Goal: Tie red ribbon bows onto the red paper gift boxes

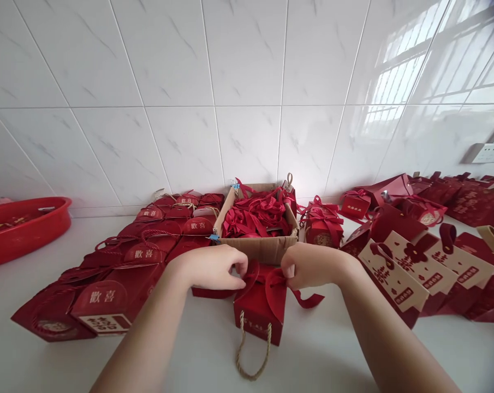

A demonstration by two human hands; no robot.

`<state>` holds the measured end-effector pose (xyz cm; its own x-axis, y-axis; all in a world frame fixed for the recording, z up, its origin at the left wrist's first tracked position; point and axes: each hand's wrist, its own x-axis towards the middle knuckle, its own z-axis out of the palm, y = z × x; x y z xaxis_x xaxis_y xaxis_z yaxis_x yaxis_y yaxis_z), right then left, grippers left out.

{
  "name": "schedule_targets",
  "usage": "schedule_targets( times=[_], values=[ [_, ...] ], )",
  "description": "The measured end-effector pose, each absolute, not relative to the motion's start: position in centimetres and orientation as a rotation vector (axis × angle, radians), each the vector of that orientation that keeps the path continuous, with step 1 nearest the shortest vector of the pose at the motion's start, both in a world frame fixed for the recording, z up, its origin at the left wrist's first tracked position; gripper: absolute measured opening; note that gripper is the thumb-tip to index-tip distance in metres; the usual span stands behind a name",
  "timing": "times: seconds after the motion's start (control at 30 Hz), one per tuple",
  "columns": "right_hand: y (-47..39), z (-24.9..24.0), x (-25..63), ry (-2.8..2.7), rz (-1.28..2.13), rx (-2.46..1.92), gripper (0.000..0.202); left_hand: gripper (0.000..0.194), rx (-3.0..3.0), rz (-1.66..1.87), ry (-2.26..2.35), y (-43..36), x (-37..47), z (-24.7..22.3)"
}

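Observation:
A small red gift box (pixel 260 314) stands on the white counter in front of me, its twisted rope handle (pixel 253 376) hanging down the near side. Across its top runs a dark red ribbon (pixel 308 300), looped in the middle, with one tail trailing to the right. My left hand (pixel 212 267) pinches the ribbon at the box's left, fingers closed. At the right, my right hand (pixel 310 267) is closed on the other part of the ribbon. Just behind the hands sits a cardboard box (pixel 267 249) heaped with red ribbons (pixel 259 213).
Rows of red gift boxes (pixel 144 254) fill the counter on the left, beside a red plastic basin (pixel 25 234). More ribboned boxes (pixel 322 221) and cream-and-red gift bags (pixel 398 273) stand on the right. A tiled wall (pixel 247 136) rises behind.

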<state>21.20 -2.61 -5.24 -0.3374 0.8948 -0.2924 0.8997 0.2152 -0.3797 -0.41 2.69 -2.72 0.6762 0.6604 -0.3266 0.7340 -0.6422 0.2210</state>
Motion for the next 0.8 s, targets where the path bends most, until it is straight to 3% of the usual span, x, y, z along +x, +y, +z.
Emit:
schedule_targets(
  times=[0.13,0.3,0.53,0.8],
  values=[
    [-2.4,-5.4,21.8,2.460,-0.758,1.842,0.014,0.016,2.524,-0.329,1.070,2.8,0.5,-3.7],
    [-2.5,-5.1,22.7,2.566,-0.792,1.810,0.019,0.026,2.497,-0.312,1.114,3.1,0.8,-4.4],
    [-3.1,-4.8,23.7,2.575,-0.842,1.827,0.016,0.011,2.477,-0.379,1.009,3.2,0.5,-4.3],
    [-3.1,-4.2,24.4,2.455,-0.865,1.857,0.024,0.026,2.498,-0.203,1.059,2.4,-0.6,-3.1]
  ],
)
